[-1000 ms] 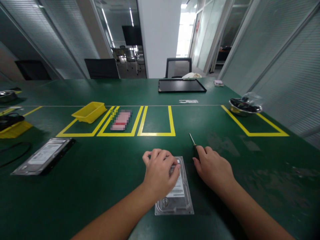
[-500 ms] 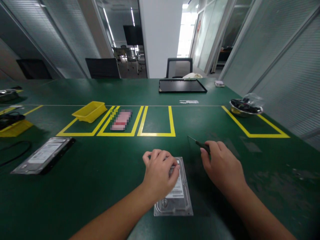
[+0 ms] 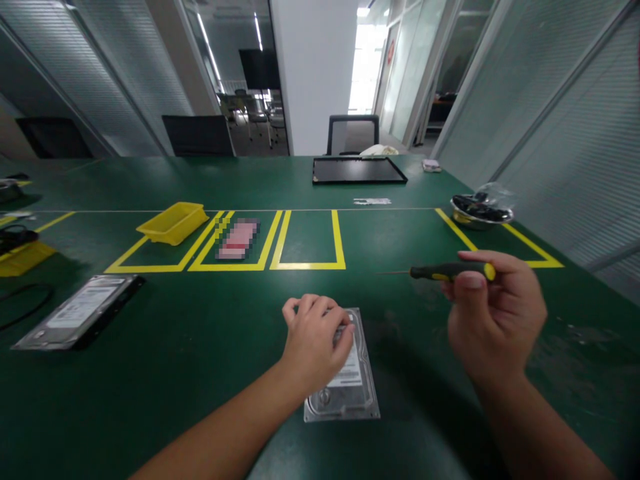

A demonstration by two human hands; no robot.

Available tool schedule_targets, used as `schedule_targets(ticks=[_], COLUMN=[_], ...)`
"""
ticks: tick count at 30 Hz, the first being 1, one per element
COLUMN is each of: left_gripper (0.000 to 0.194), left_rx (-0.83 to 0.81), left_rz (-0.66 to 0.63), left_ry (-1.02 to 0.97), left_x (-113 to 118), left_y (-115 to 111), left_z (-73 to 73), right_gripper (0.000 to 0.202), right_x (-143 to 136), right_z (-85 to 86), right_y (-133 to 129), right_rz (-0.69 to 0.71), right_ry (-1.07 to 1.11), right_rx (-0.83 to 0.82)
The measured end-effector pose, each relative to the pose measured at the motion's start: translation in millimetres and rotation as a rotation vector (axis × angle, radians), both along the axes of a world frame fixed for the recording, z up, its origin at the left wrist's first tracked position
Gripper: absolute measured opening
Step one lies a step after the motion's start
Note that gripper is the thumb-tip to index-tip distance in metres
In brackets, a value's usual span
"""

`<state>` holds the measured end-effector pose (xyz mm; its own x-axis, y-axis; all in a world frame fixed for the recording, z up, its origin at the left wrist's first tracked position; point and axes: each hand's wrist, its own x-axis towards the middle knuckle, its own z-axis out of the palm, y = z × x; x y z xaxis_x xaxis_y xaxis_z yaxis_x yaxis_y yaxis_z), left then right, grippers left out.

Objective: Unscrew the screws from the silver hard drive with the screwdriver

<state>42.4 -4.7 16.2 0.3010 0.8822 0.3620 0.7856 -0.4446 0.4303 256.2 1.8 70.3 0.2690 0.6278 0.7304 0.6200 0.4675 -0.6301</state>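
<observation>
A silver hard drive point(image 3: 350, 400), label up, lies on the green table in front of me. Over its upper left part is my left hand point(image 3: 315, 343), fingers curled and thumb drawn in toward the index finger. Whatever may be between those fingertips is hidden. Raised over the table to the right, my right hand point(image 3: 500, 320) is closed on a black and yellow screwdriver point(image 3: 435, 272). Its thin shaft points left, roughly level, well apart from the drive.
Another hard drive point(image 3: 83, 310) lies at the left, near a black cable point(image 3: 43, 291). Yellow tape outlines hold a yellow bin point(image 3: 175, 223) and a blurred pink item point(image 3: 239, 239). A metal bowl point(image 3: 483, 212) of dark parts stands right. Farther back lies a black panel point(image 3: 359, 171).
My right hand has risen and moved right, turning the screwdriver from slanting down to nearly level, palm side now showing. My left hand stays over the drive. The view has shifted slightly.
</observation>
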Motion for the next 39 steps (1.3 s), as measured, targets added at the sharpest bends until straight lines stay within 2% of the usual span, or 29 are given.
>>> schedule_targets(ticks=[2,4,9,14,23,31,39], left_gripper=[0.01,0.01,0.01,0.013,0.029,0.028,0.03], left_rx=[-0.003,-0.005,0.002,-0.006,-0.014,-0.023,-0.019], left_rz=[-0.004,-0.006,-0.005,-0.009,-0.061,-0.071,-0.066], left_ry=[0.007,0.014,0.03,0.042,0.084,0.11,0.167], left_x=[0,0,1,3,3,4,4], left_y=[0,0,0,1,3,4,3], left_z=[0.5,0.8,0.7,0.8,0.3,1.2,2.3], right_gripper=[0.02,0.018,0.02,0.024,0.022,0.019,0.021], right_x=[-6,-13,-22,-23,-17,-20,-18], right_z=[13.1,27.7,55.6,65.1,54.9,38.1,21.0], right_y=[-2,-3,-2,-2,13,29,47], right_rz=[0.056,0.135,0.258,0.306,0.245,0.323,0.29], right_ry=[0.172,0.245,0.176,0.05,-0.324,-0.404,-0.419], right_rx=[0.022,0.03,0.006,-0.068,-0.109,-0.14,-0.151])
